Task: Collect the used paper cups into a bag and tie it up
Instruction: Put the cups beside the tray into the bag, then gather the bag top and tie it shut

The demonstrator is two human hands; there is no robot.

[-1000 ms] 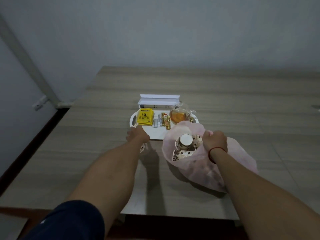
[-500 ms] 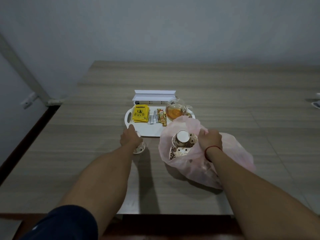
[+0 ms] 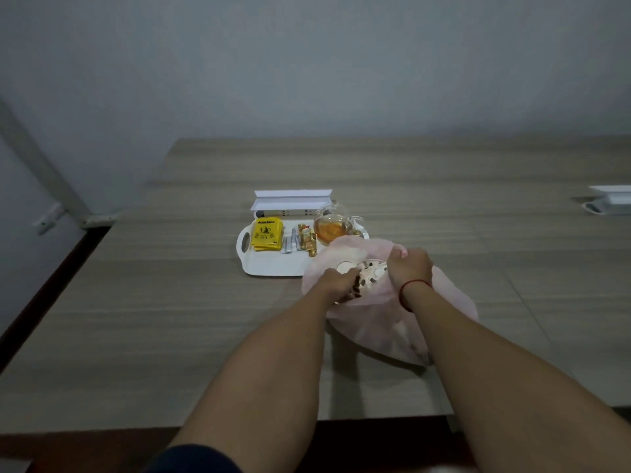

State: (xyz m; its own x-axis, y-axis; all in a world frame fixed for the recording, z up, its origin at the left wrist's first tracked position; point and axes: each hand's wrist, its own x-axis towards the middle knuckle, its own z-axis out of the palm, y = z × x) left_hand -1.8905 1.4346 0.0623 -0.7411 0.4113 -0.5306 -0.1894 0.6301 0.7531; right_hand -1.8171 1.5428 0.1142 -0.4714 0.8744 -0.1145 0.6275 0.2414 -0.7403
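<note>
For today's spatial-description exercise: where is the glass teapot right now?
In the head view, the glass teapot stands at the far right corner of the white tray, just behind the pink bag and right of the sachets.

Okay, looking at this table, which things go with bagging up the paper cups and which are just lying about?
For the job: pink bag, its rim gripped by the right hand; paper cup in the left hand; cups already bagged.
Lying about: white tray, yellow tea packets, sachets, glass teapot, white box.

Left grip curled, palm down; right grip clenched just beside it, knuckles up.
</note>
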